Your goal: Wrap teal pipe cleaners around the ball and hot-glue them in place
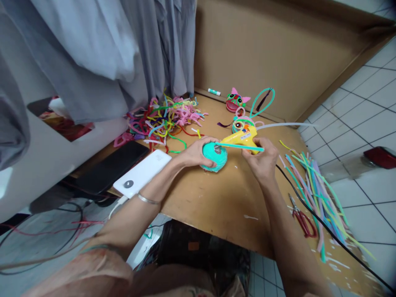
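My left hand (198, 153) is closed around a round teal ball (219, 161) that looks wound from fuzzy pipe cleaner, with a greyish patch on its upper side. In my right hand (262, 159) is a yellow hot glue gun (238, 139), its nozzle pointing left toward the top of the ball. A white glue stick (284, 124) sticks out from the gun's back. The same hand also pinches a straight teal pipe cleaner (244, 147), whose left end reaches the patch on the ball. Whether the nozzle touches the ball I cannot tell.
Behind stand two decorated pipe-cleaner figures (234, 102) and a glue tube (214, 92). A tangled pipe-cleaner heap (173, 113), a white power bank (142, 172) and a black phone (113, 167) lie left. Rightward are red-handled scissors (305, 222), straight pipe cleaners (321, 198) and a black cord (312, 211).
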{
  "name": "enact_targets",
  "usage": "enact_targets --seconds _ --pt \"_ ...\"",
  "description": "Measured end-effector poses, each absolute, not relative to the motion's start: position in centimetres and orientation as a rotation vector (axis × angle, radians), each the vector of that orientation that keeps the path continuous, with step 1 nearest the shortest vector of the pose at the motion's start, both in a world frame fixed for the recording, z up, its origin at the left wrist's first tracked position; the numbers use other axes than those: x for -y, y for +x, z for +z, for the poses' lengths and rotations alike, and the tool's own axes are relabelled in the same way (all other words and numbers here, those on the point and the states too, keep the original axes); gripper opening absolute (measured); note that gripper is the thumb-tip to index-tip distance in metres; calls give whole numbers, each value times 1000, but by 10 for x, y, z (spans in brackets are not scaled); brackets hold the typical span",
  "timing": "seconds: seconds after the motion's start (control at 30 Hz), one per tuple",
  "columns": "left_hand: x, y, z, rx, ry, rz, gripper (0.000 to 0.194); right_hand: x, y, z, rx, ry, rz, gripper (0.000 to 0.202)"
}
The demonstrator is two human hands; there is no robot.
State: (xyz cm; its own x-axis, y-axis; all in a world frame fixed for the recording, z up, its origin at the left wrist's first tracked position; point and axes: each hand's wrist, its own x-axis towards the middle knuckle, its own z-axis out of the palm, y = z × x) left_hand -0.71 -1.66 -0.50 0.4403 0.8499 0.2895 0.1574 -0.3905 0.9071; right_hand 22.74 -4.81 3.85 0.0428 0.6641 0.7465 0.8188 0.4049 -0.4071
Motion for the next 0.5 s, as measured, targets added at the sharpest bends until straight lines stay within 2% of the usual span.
enact_targets --seconds 0.5 --pt "18 -8 -3 -857 1772 996 77 51 229 43 1746 -1358 -206 14"
